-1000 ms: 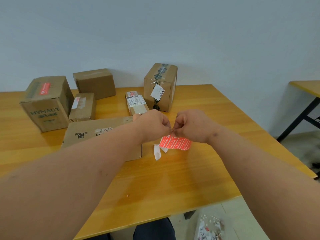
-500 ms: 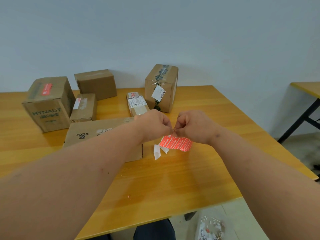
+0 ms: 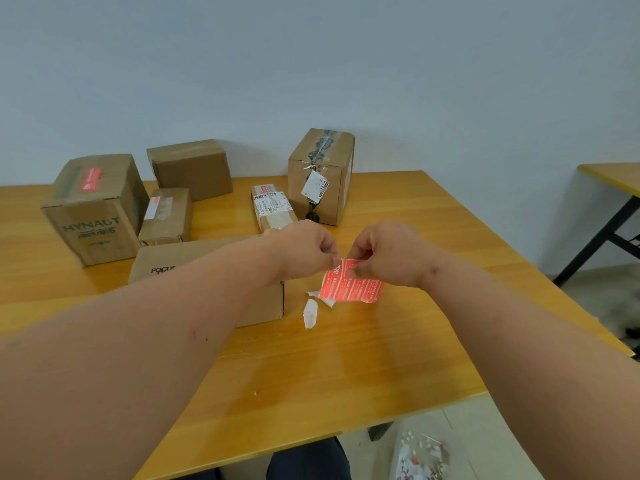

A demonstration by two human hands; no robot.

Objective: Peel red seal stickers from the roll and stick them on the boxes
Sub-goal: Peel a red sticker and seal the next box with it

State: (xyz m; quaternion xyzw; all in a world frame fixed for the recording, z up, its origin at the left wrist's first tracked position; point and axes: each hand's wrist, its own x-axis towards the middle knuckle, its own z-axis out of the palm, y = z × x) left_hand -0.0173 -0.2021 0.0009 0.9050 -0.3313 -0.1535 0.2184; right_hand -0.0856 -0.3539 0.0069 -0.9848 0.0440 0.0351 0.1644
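Note:
A red seal sticker (image 3: 351, 285) with white print hangs above the wooden table (image 3: 346, 358), its white backing paper (image 3: 317, 299) curling off at its lower left. My left hand (image 3: 304, 249) pinches its top left corner. My right hand (image 3: 384, 252) pinches its top edge right beside it. Several brown boxes stand behind: a flat FOCUS box (image 3: 173, 259) under my left forearm, a HYNAUT box (image 3: 95, 209) bearing a red sticker, a small box (image 3: 166, 216), a plain box (image 3: 192, 168), a narrow labelled box (image 3: 272, 207) and a tall taped box (image 3: 320, 174).
A loose white paper scrap (image 3: 310, 313) lies on the table by the FOCUS box. A second table (image 3: 613, 178) with black legs stands at the right. A plastic bag (image 3: 420, 457) lies on the floor below the near edge.
My hands have drawn slightly apart, and more of the red sticker now shows between them.

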